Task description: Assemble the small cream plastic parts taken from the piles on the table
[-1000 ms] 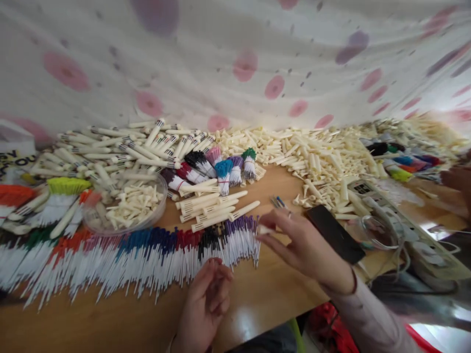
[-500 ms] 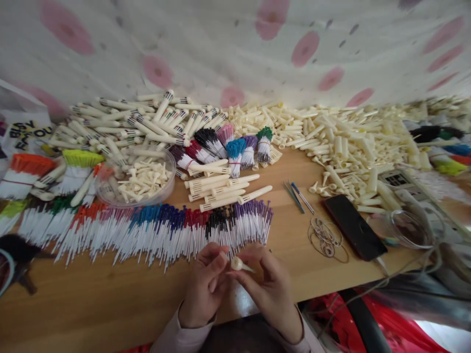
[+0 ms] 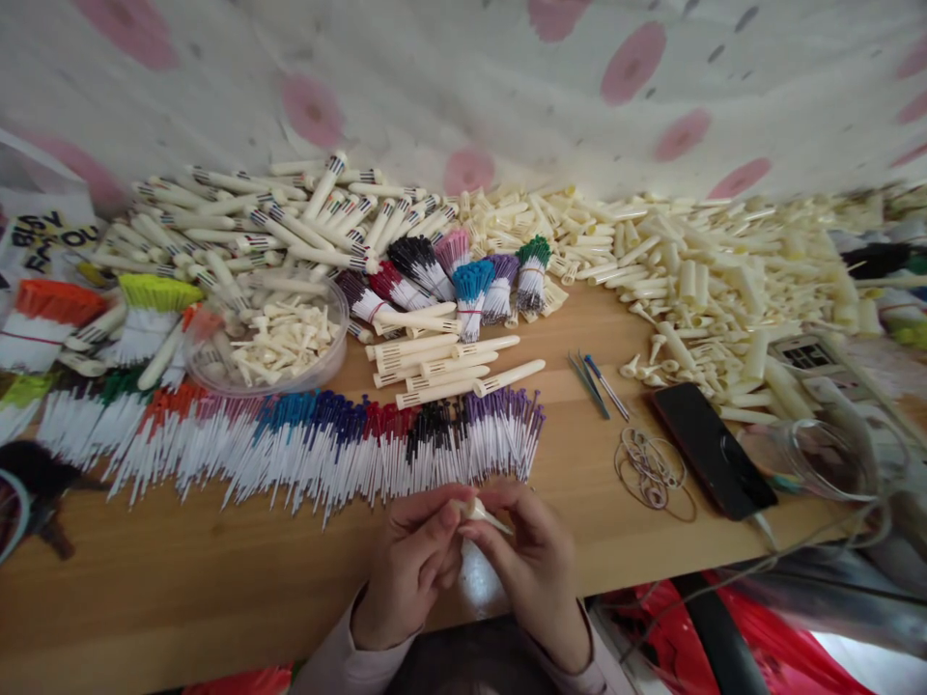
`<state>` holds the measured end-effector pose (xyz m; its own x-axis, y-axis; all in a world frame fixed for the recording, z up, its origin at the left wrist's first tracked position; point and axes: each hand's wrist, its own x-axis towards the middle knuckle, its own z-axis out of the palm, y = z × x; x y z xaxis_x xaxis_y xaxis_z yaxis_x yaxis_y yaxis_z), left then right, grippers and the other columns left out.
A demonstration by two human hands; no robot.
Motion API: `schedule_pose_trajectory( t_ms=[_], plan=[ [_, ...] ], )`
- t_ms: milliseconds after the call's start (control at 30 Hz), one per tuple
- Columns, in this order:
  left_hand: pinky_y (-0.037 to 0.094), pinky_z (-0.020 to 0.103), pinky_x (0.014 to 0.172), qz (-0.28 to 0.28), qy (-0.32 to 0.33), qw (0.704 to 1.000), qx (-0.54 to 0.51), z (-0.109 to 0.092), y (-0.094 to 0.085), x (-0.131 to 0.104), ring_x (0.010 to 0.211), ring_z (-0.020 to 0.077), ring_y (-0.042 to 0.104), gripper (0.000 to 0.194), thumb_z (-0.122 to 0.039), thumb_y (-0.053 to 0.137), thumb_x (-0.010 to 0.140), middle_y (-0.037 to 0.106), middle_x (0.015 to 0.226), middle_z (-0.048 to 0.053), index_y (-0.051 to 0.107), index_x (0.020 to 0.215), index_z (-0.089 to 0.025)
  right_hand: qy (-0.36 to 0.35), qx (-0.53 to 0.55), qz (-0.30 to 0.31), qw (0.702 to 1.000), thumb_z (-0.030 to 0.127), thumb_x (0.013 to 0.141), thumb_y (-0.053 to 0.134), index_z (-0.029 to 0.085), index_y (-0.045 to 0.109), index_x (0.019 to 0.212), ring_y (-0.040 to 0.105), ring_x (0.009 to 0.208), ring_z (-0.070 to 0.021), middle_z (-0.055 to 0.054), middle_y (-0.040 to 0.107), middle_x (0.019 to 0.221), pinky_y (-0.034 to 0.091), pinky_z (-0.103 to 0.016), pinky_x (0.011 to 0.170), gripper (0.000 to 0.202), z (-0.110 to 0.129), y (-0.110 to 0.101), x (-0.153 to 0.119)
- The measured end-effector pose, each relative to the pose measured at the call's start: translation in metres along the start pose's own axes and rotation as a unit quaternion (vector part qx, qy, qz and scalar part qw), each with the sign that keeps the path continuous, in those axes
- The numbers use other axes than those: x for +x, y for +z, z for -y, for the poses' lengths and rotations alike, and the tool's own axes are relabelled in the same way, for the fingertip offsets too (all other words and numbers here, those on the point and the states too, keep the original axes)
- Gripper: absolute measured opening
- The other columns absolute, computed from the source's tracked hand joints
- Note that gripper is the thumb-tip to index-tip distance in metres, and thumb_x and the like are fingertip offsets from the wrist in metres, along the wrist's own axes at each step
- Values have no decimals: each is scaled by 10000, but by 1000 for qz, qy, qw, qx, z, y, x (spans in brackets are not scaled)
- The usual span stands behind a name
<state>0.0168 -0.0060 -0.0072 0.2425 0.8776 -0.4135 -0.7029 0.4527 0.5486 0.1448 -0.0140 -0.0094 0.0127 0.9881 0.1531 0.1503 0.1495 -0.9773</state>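
- The left hand (image 3: 412, 569) and the right hand (image 3: 532, 565) meet at the near edge of the worktop (image 3: 217, 589), just in front of the body, fingertips turned toward each other.
- Between them sits a small cream pen tip (image 3: 484, 513), a cone-shaped piece. Both hands are closed on it: the left thumb and forefinger pinch its wider end, the right fingers hold the narrow end.
- Its long axis lies nearly level, running left to right, with the thin point aimed right and a little toward the body.
- I cannot tell whether a refill is already inside the piece; the fingers hide that part.
- The row of coloured refills (image 3: 325, 449) lies just beyond the hands, points toward the person. Its purple end is the closest part, a little nearer to the right hand.
- The clear bowl of cream tips (image 3: 267, 343) stands farther back on the left side, so the left hand is nearer to it.
- The rubber bands (image 3: 652, 468) and black phone (image 3: 714, 449) lie to the right, apart from both hands.
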Motion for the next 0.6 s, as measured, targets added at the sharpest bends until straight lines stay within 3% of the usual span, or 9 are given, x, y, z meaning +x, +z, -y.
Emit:
schedule_pose_trajectory(
  t_ms=[167, 333, 433, 467, 533, 600],
  plan=[
    [163, 131, 316, 4, -32, 999, -12, 0, 1, 0, 318, 12, 77, 228, -430, 827, 701, 180, 324, -124, 821, 815, -233, -1, 1, 9, 1000, 343, 882, 705, 236, 667, 934, 640, 731, -163, -6, 689, 807, 488, -244, 644, 125, -2, 2, -2],
    [176, 137, 311, 4, -46, 999, -4, 1, 3, 0, 315, 15, 98, 234, -420, 840, 688, 193, 322, -125, 822, 814, -224, 34, -7, 35, 999, 302, 1011, 469, 226, 605, 861, 543, 630, -135, 16, 578, 703, 408, -227, 561, 216, -4, 4, -4],
    [171, 132, 313, -27, -55, 998, -12, 0, 4, 0, 325, 7, 118, 253, -407, 873, 642, 261, 333, -118, 819, 798, -215, 50, 41, 40, 997, 300, 1002, 488, 259, 530, 1067, 544, 688, -138, 17, 543, 801, 443, -217, 596, 88, -4, 5, -6],
    [168, 129, 313, -36, -61, 997, -17, 0, 4, 1, 326, 3, 120, 256, -403, 881, 628, 278, 336, -116, 818, 789, -214, 53, 64, 43, 996, 303, 993, 506, 273, 488, 1119, 553, 724, -140, 11, 537, 854, 463, -218, 619, 130, -4, 4, -7],
    [160, 127, 310, -41, -70, 996, -20, -1, 4, 1, 322, 0, 112, 258, -406, 884, 621, 272, 331, -119, 816, 781, -215, 53, 84, 45, 994, 305, 982, 529, 281, 453, 1124, 558, 786, -147, -1, 524, 926, 487, -227, 669, 163, -5, 3, -9],
    [153, 129, 301, -32, -70, 997, -14, -1, 5, 2, 313, 3, 96, 256, -416, 871, 640, 228, 318, -127, 817, 787, -214, 54, 56, 43, 996, 296, 992, 509, 259, 491, 1044, 547, 785, -149, -6, 526, 912, 475, -233, 675, 65, -7, 2, -9]
  ],
)
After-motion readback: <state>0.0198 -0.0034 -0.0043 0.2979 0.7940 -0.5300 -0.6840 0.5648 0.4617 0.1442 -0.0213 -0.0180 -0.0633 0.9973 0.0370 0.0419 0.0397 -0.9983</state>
